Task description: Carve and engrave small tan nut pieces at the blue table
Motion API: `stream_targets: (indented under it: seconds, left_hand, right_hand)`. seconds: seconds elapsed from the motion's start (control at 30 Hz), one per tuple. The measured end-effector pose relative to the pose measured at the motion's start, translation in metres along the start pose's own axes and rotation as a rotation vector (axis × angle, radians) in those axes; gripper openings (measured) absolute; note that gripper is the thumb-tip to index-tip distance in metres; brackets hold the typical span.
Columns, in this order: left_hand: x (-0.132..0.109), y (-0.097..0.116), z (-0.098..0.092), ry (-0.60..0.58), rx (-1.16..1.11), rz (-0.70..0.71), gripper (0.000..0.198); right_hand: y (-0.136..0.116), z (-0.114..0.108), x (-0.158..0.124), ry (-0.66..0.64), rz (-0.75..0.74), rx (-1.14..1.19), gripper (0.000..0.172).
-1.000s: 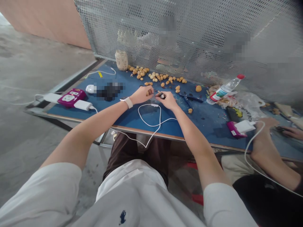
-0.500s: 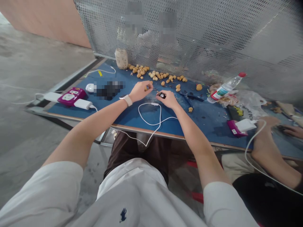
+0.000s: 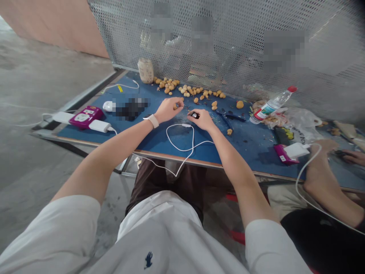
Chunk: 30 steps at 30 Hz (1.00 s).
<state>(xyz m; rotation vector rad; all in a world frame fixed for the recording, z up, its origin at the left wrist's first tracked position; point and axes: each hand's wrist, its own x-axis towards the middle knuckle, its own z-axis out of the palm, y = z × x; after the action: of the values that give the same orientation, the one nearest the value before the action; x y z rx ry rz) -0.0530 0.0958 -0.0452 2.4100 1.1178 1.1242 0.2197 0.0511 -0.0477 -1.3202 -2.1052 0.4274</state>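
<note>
Blue-topped table (image 3: 248, 142) near its middle: the left hand (image 3: 168, 109) has its grip pinched tight on a small tan nut (image 3: 176, 107), and just beside it the right hand (image 3: 203, 118) has its grip closed round a little black tool (image 3: 195, 115), thin tip toward the nut. More loose nuts (image 3: 189, 91) lie beyond, by the mesh screen (image 3: 228, 45), with a jar (image 3: 146, 70), a plastic bottle (image 3: 272, 104), a white cable (image 3: 182, 146) looped under the wrists, and a co-worker's hand (image 3: 319, 152) far right. Both forearms reach forward, knuckles up, low over the table.
</note>
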Motion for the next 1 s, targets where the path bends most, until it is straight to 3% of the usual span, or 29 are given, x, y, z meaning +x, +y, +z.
stream_targets:
  seconds: [0.47, 1.0]
  left_hand:
    - [-0.002, 0.011, -0.006, -0.019, -0.025, 0.024, 0.016]
    - [-0.004, 0.013, 0.0, -0.027, -0.076, 0.003, 0.016]
  right_hand:
    - [-0.005, -0.002, -0.001, -0.012, 0.012, 0.018, 0.021]
    - [0.0, 0.0, -0.001, -0.017, -0.009, 0.0, 0.024]
